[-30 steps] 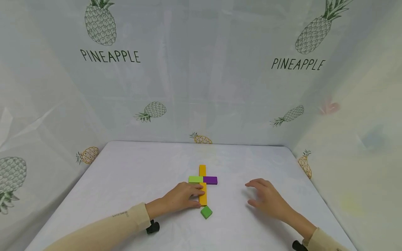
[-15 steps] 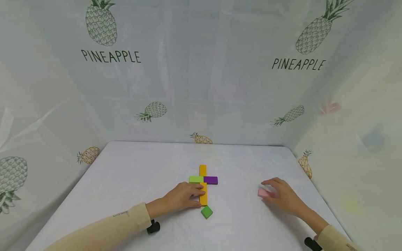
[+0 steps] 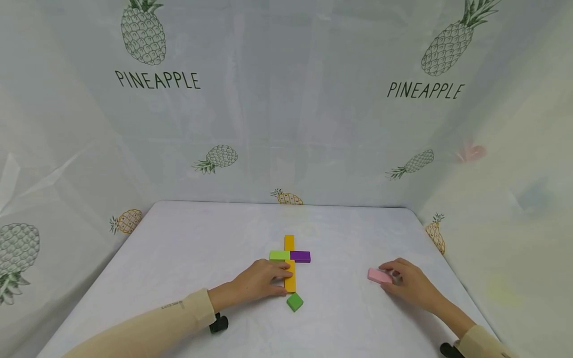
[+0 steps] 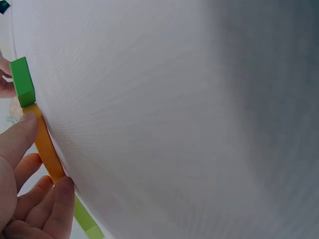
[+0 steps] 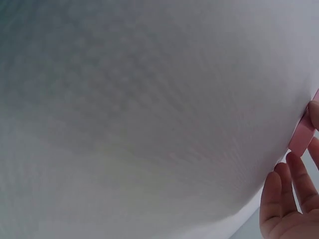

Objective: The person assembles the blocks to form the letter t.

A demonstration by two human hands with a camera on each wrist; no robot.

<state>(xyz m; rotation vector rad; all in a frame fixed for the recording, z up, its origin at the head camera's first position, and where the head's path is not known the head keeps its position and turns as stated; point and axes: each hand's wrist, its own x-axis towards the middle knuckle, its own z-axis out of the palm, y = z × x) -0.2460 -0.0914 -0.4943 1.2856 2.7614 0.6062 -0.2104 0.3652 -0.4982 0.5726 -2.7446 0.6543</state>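
Observation:
My left hand (image 3: 259,279) holds a yellow block (image 3: 290,282), thumb near its close end and fingers toward its far end, as the left wrist view also shows (image 4: 47,144). Beyond it a lime green block (image 3: 278,255) and a purple block (image 3: 300,256) lie end to end crosswise, with another yellow block (image 3: 289,242) behind them. A green block (image 3: 295,302) sits turned like a diamond at the near end of the held yellow one. On the right, my right hand (image 3: 412,284) pinches a pink block (image 3: 378,275) between thumb and fingers, low over the table; the right wrist view shows only part of it.
All the blocks are on a table covered in white cloth (image 3: 215,238). Pineapple-printed sheets (image 3: 286,109) hang behind the table and along both sides. A black wrist camera (image 3: 218,323) sits under the left sleeve.
My right hand has moved right and toward me, and its fingers have closed in on the pink block, which was hidden behind the hand at first. My left hand has stayed in place.

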